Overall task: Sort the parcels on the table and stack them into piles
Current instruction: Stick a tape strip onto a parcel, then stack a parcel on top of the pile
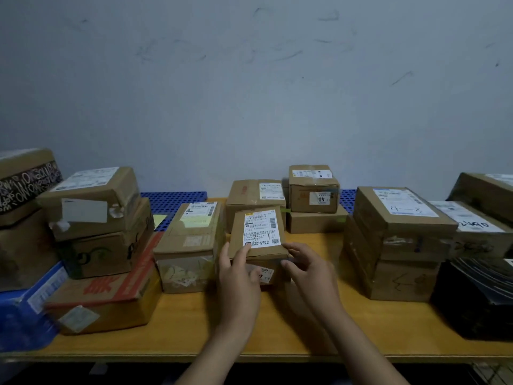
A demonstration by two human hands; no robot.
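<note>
**Both hands on a small box at mid-desk**

The small box [259, 234] sits at the middle of the desk [277, 329], its white label facing up. Its long axis runs away from the person toward the wall [249, 79], with the barcode end of the label farthest off. The left hand [238, 276] has a closed grip on the near left corner. Its thumb is on the left side, the forefinger on the label's edge, and the other fingers curl over the front face. The right hand [308, 270] grips the near right corner, thumb on the top edge, fingers curled against the front.

Just left of it stands a taped box [191, 245]. Farther left is a three-box pile [102, 232], with a blue bag [22, 315] at the desk's end. Behind, a box marked 40 [313, 195] rests on a flat box [316, 222]. To the right stand a two-box stack [397, 240] and a black parcel [477, 298].

The desk is yellow-orange board. The wall is grey-blue and scuffed. A blue grid panel [172, 198] lies along its foot.
</note>
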